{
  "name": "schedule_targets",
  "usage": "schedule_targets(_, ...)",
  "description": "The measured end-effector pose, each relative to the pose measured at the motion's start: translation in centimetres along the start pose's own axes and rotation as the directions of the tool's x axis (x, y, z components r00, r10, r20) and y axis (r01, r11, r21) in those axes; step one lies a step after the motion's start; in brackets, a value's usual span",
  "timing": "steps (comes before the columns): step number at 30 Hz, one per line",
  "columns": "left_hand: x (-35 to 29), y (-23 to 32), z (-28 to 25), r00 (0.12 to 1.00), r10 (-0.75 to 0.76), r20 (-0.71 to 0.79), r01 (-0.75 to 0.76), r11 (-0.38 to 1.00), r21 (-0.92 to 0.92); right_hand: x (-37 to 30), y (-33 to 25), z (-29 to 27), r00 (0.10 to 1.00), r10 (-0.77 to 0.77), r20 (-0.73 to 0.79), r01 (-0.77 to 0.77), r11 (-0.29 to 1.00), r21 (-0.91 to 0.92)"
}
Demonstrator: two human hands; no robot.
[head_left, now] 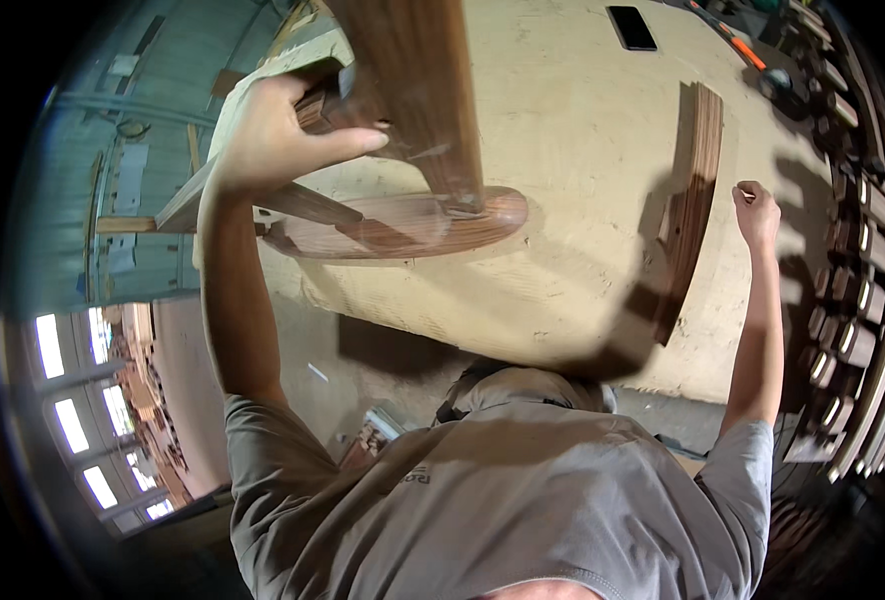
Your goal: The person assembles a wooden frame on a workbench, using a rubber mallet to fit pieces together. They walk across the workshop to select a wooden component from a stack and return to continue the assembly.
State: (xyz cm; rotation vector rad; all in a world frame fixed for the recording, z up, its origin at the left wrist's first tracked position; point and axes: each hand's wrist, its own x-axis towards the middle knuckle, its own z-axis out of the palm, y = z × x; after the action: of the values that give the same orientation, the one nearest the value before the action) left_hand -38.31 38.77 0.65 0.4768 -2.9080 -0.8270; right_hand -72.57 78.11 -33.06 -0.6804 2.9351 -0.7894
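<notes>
At the upper left, my left hand [268, 140] is closed round part of a brown wooden frame, its thumb stretched toward the broad upright post [418, 90]; most of its fingers are hidden behind the wood. The post rises from a long, round-ended wooden piece [498, 212] low on the table. A slimmer wooden bar [318, 205] slants across beside it. Over at the right, my right hand [758, 212] is closed with the fingers pinched together; whatever is in it is too small to name. Nearby, apart from that hand, lies a curved dark wooden slat [693, 200].
The pale worktable [563, 120] has a rough near edge in front of my body. A black phone [632, 28] lies at its far side, with an orange-handled tool [748, 52] farther right. Several stacked wooden parts [853, 210] line the right side.
</notes>
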Motion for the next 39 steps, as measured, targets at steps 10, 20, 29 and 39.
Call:
schedule_targets(10,0.4,1.1,-1.2,0.998,-0.01,0.058,-0.006,0.966,0.258,22.2,9.5,1.1,0.996,-0.024,-0.085,-0.014,0.907,-0.422)
schedule_targets(20,1.3,2.4,-0.6,0.992,-0.126,-0.006,0.121,0.939,0.322,37.8,19.4,8.0,0.874,-0.487,-0.009,0.17,0.322,-0.931)
schedule_targets(29,-0.8,2.5,0.4,0.993,-0.106,-0.057,0.118,0.938,0.327,38.0,11.9,7.9,0.881,-0.409,-0.239,0.182,0.758,-0.626)
schedule_targets(39,-0.7,1.8,0.1,0.994,0.012,-0.105,0.039,0.883,0.467,26.2,2.6,3.7,0.856,-0.424,-0.297,0.299,0.874,-0.384)
